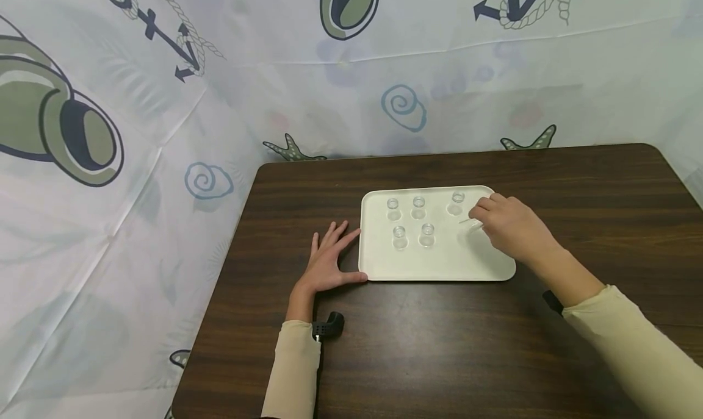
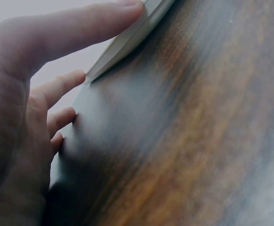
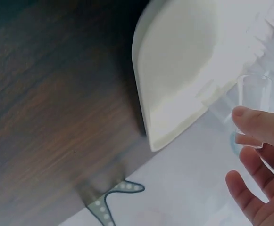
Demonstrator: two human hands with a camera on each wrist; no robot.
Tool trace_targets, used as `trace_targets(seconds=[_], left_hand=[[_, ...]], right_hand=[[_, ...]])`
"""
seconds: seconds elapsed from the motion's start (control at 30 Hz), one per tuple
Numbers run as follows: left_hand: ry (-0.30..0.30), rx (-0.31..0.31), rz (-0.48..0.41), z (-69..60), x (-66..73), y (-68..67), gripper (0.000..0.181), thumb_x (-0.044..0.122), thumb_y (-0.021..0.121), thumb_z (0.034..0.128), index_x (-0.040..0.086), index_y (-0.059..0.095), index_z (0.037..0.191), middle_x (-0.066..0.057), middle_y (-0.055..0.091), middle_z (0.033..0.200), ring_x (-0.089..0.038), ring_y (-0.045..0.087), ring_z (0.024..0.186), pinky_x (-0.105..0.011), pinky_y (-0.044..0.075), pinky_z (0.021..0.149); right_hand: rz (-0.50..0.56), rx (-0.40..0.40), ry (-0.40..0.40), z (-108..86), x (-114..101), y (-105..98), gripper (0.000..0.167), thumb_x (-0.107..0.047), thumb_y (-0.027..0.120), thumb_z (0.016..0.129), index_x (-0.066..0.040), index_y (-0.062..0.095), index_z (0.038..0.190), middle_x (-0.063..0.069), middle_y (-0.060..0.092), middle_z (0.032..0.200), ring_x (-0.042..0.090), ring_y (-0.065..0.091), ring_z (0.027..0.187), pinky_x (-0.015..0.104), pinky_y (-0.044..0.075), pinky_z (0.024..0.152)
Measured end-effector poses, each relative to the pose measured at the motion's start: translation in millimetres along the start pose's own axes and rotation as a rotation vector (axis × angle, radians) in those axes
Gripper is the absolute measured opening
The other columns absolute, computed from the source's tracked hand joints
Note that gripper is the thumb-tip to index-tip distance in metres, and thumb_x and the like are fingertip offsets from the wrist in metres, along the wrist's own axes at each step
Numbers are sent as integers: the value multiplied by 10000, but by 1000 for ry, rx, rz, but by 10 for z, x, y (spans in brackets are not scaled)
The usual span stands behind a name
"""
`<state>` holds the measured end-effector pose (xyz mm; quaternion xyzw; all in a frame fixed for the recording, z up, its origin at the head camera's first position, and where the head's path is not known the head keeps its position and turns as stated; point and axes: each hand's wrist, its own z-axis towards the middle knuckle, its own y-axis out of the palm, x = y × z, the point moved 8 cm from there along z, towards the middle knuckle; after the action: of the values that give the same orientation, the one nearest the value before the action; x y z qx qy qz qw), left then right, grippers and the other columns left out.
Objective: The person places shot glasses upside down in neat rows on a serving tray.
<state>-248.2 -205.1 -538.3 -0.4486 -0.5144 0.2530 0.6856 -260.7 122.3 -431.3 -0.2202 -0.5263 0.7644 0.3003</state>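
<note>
A cream tray (image 1: 439,272) lies on the dark wooden table, bearing several small clear cups, such as a front-row cup (image 1: 427,235) and a back-row cup (image 1: 418,207). My left hand (image 1: 326,263) has its fingers spread at the tray's left side, thumb and index finger touching the rim (image 2: 127,44). Over the tray's right part, my right hand (image 1: 511,227) pinches a small clear cup (image 3: 254,92) between thumb and fingers. Beside it in the right wrist view is another faint, tilted clear shape (image 3: 217,99); whether the hand holds that too, I cannot tell.
The brown table (image 1: 439,352) reaches back to a patterned white curtain (image 1: 340,108) behind it and at the left. A black wrist strap (image 1: 328,325) is on the left wrist. The tray has a raised rim all round.
</note>
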Motion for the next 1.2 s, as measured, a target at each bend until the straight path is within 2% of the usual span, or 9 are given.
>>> trace_targets(seconds=[0.17,0.37,0.57,0.93,1.2], left_hand=[[-1,-2,-3,8,-13,5,999,705,733,692,338,344,1536,-46,199,1623,-292,62,1499,-641,-42,1121],[0,-2,6,9,-22,11,1006,722,720,689,340,339,1538,-48,196,1624,-291,58,1499,-645,-36,1119],[-1,0,3,11,-18,7,1013,730,717,684,339,339,1538,-42,193,1625,-284,54,1500,-636,-49,1122],[15,15,-14,9,13,-25,1017,700,753,676,311,364,1532,-60,213,1618,-304,74,1497,-644,-35,1120],[22,23,-13,1,25,-31,1011,681,764,683,298,368,1531,-68,217,1616,-319,83,1494,-661,-20,1112]], right_hand=[[-29,-29,-20,17,-116,94,245,148,690,772,-29,709,940,96,616,920,277,553,842,375,449,622],[-105,-101,-42,38,-209,210,270,170,700,735,-54,689,886,80,575,923,261,488,819,350,405,621],[-174,-125,-79,53,-258,260,261,136,742,712,-66,702,873,84,577,913,268,497,841,368,430,632],[-165,-144,-91,80,-300,266,304,132,739,712,-84,701,922,53,548,872,253,512,823,358,413,623],[-109,-145,-57,62,-268,273,377,59,759,756,-89,706,1099,79,632,1011,280,590,938,407,462,712]])
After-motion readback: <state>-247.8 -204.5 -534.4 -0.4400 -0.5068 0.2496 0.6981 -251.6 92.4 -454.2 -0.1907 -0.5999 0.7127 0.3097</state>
